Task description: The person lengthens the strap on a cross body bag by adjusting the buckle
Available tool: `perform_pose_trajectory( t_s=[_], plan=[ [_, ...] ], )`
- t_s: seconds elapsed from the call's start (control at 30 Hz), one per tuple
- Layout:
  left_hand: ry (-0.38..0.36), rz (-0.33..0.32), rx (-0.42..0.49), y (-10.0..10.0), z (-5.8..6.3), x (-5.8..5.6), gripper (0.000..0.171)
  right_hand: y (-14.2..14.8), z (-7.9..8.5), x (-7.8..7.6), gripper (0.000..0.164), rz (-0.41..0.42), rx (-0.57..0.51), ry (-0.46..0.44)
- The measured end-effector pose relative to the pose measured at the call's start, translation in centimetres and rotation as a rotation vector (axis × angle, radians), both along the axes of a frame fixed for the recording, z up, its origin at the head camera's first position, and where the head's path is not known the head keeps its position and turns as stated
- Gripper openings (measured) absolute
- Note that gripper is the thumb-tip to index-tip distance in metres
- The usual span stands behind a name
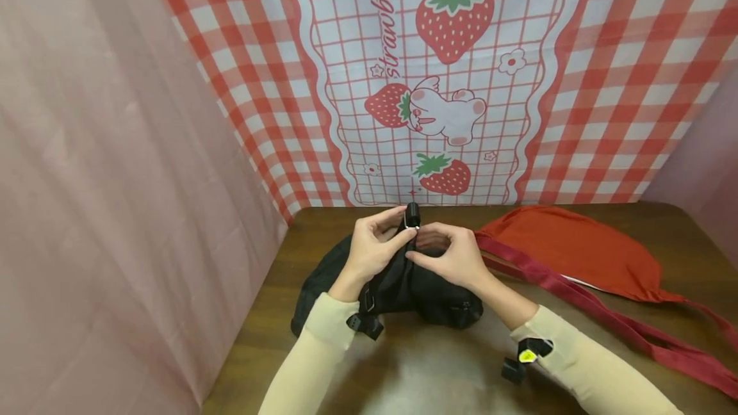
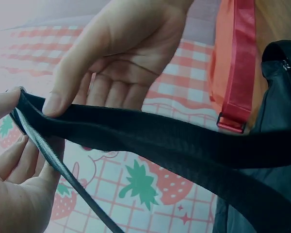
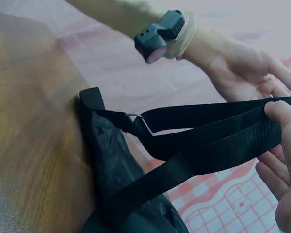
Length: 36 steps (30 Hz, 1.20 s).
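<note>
A black bag (image 1: 444, 303) lies on the wooden table, its black strap (image 3: 203, 145) raised off it between the two hands. My left hand (image 1: 369, 252) pinches the strap's top end by a metal slider buckle (image 1: 410, 227); in the left wrist view this hand (image 2: 24, 194) comes in from the lower left. Just below and to the right, my right hand (image 1: 458, 258) pinches the strap between thumb and fingers. The right wrist view shows the right thumb (image 3: 281, 112) pressed on the webbing. Another metal ring (image 3: 139, 121) sits farther down the strap, near the bag.
To the right, a red-orange bag (image 1: 571, 248) lies with its dark red strap (image 1: 599, 312) trailing to the table's right edge. Behind the table (image 1: 259, 338) hangs a strawberry-print checked cloth (image 1: 455, 101). A pink curtain (image 1: 115, 210) hangs at the left.
</note>
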<state>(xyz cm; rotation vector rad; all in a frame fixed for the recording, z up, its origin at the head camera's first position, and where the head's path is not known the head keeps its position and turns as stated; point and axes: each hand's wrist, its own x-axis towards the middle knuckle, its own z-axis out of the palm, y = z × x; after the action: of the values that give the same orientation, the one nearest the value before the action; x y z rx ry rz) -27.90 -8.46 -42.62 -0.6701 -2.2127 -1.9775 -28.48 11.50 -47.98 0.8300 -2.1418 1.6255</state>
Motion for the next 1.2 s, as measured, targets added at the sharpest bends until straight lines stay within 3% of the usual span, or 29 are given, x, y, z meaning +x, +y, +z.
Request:
perform_pose_trajectory(
  t_s=[0.17,0.33,0.57,0.67,0.93,1.07,1.2],
  plan=[
    [0.022,0.008,0.018,-0.1,0.2,-0.3,0.043,0.4,0.0,-0.1,0.034,0.008,0.027,0.001],
    [0.035,0.02,0.058,-0.6,0.1,-0.4,0.042,2.2,-0.2,-0.4,0.037,0.073,0.161,-0.026],
    [0.052,0.002,0.054,-0.5,-0.3,-0.4,0.043,3.3,4.9,-2.1,0.043,0.078,0.224,0.051],
    [0.066,-0.017,0.03,-0.4,-0.5,-0.3,0.044,3.1,6.3,-2.4,0.039,0.111,0.268,0.079],
    [0.122,-0.017,-0.065,-0.2,-1.1,-0.3,0.044,2.9,7.7,-2.9,0.03,0.225,0.301,-0.118],
    [0.135,-0.026,-0.042,-0.1,-1.5,-0.2,0.044,2.5,8.1,-3.2,0.03,0.225,0.286,-0.165],
    [0.091,0.007,-0.011,-0.2,-2.2,0.1,0.043,2.4,8.3,-2.9,0.029,0.228,0.203,-0.207]
  ],
)
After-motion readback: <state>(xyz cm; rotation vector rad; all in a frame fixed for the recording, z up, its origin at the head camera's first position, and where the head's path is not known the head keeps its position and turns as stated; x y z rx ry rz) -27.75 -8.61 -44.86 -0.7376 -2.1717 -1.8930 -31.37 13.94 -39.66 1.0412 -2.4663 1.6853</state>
